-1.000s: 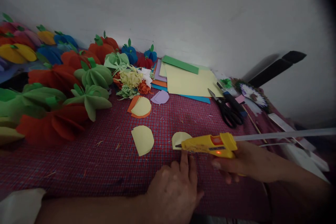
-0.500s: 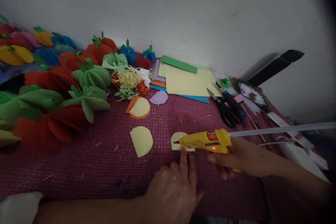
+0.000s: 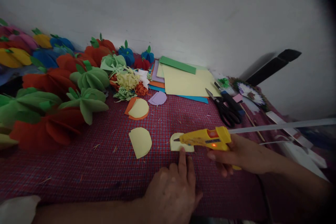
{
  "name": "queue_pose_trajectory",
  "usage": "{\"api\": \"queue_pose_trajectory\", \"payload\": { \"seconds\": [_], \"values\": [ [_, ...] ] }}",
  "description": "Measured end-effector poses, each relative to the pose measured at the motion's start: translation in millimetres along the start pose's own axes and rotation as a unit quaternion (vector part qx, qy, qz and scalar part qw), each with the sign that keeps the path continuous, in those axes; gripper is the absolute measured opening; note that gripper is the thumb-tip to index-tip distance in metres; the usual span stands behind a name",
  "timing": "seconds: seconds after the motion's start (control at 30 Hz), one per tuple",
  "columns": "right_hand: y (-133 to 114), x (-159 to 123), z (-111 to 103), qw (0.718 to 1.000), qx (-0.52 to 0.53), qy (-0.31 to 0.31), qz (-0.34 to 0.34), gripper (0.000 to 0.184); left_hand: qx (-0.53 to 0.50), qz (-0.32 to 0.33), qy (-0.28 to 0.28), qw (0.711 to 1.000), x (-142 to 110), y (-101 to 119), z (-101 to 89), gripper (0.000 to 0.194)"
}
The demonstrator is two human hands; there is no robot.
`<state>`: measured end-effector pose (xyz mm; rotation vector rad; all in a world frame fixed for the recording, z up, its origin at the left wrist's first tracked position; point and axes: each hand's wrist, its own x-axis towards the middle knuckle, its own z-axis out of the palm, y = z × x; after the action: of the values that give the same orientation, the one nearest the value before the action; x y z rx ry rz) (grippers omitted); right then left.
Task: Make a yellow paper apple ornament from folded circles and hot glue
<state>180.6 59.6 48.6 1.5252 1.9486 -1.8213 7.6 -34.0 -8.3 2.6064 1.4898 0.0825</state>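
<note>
My right hand (image 3: 236, 155) is closed around a yellow hot glue gun (image 3: 204, 138) with a lit orange light. A long translucent glue stick (image 3: 278, 126) sticks out of its back. The gun's dark nozzle is over a pale yellow half-round paper piece (image 3: 174, 146); whether it touches the paper I cannot tell. My left hand (image 3: 170, 189) lies low on the cloth, its index finger stretched out onto the lower edge of that piece. To the left rests a stack of pale yellow rounded paper pieces (image 3: 140, 142).
Orange and yellow (image 3: 138, 108) and lilac cutouts (image 3: 158, 98) lie further back. Coloured paper sheets (image 3: 190, 81) sit against the wall. Black-handled scissors (image 3: 227, 113) lie at the right. Folded paper pumpkins (image 3: 89, 102) crowd the left side, beside crumpled paper shreds (image 3: 128, 80).
The glue gun's nozzle has shifted slightly away from me across the half-round paper piece. My left index finger stays at the paper's edge. The whole view has shifted slightly.
</note>
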Motion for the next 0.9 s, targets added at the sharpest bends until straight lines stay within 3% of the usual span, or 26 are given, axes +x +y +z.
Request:
{"api": "queue_pose_trajectory", "payload": {
  "seconds": [0.27, 0.9],
  "values": [
    [1.1, -3.6, 2.6, 0.999, -0.020, -0.029, 0.015, 0.045, -0.007, -0.006, 0.002, 1.000, 0.5, 1.1, 1.2, 0.058],
    [11.6, 7.5, -8.5, 1.000, -0.004, 0.023, -0.015, 0.043, 0.000, 0.000, -0.015, 1.000, 1.2, 0.1, 0.2, 0.056]
  ]
}}
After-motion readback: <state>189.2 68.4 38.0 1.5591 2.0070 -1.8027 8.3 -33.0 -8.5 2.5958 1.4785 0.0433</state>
